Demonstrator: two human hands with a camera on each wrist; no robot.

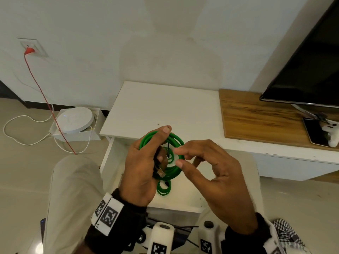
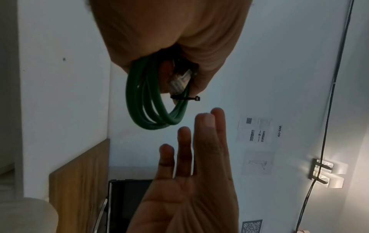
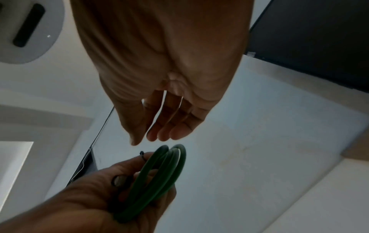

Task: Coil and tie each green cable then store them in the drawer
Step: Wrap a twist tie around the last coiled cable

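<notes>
My left hand (image 1: 161, 143) grips a coil of green cable (image 1: 175, 142) and holds it upright over the open white drawer (image 1: 185, 197). A black tie (image 2: 185, 98) wraps one side of the coil (image 2: 147, 108), and a clear plug (image 2: 179, 80) sits against the palm. Just right of the coil hovers my right hand (image 1: 178, 157), its fingers (image 2: 201, 134) relaxed and holding nothing. In the right wrist view it (image 3: 159, 134) hangs just above the coil (image 3: 159, 171). A second, smaller green coil (image 1: 163, 189) lies inside the drawer.
The drawer sticks out from a white table (image 1: 165, 105). To the right is a wooden shelf (image 1: 256, 121) with a TV (image 1: 311, 66), a phone (image 1: 314, 132) and a white controller (image 1: 332, 132). A round white device (image 1: 75, 119) and a red cord (image 1: 45, 101) are on the floor at left.
</notes>
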